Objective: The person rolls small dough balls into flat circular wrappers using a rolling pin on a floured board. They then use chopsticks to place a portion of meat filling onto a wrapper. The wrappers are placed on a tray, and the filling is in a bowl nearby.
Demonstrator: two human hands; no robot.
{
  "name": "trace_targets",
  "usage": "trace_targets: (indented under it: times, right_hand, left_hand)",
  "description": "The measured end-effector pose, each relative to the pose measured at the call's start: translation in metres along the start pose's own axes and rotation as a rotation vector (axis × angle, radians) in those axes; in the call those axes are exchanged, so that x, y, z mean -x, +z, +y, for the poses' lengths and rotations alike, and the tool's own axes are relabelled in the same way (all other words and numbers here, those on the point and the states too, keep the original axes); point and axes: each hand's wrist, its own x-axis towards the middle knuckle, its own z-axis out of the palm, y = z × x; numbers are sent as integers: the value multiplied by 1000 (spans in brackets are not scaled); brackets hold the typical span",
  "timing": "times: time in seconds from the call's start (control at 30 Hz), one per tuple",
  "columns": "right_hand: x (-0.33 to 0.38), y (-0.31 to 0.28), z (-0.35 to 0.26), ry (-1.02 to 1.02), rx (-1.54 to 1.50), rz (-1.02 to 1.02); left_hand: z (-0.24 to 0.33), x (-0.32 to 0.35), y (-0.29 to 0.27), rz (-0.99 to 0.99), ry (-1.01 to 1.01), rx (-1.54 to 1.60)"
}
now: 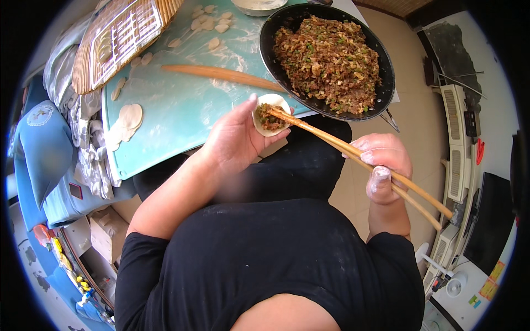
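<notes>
My left hand [238, 137] cradles a round white dumpling wrapper [263, 131] with brown-green filling [267, 117] in its middle. Long wooden chopsticks [331, 138] are gripped in my right hand [386, 163], whose fingers are dusted with flour. The chopstick tips touch the filling on the wrapper. Just beyond, a black pan [264, 49] is heaped with chopped filling [331, 63]. A wooden rolling pin [226, 73] lies on the green mat, its right end beside the pan.
The floured green mat [165, 124] covers the table. Flat wrappers [131, 117] lie stacked at its left edge, with small dough pieces [207, 23] at the back. A woven tray [91, 66] stands at the far left, and a bowl [259, 5] behind the pan.
</notes>
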Motion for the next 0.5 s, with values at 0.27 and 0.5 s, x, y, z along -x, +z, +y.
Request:
trace_targets:
  times: [0.27, 0.5]
  right_hand:
    - [-12, 4, -3, 94, -180, 203]
    - [-17, 4, 19, 432, -583, 500]
  left_hand:
    - [3, 8, -11, 3, 84, -71]
    - [7, 15, -10, -148, 9, 40]
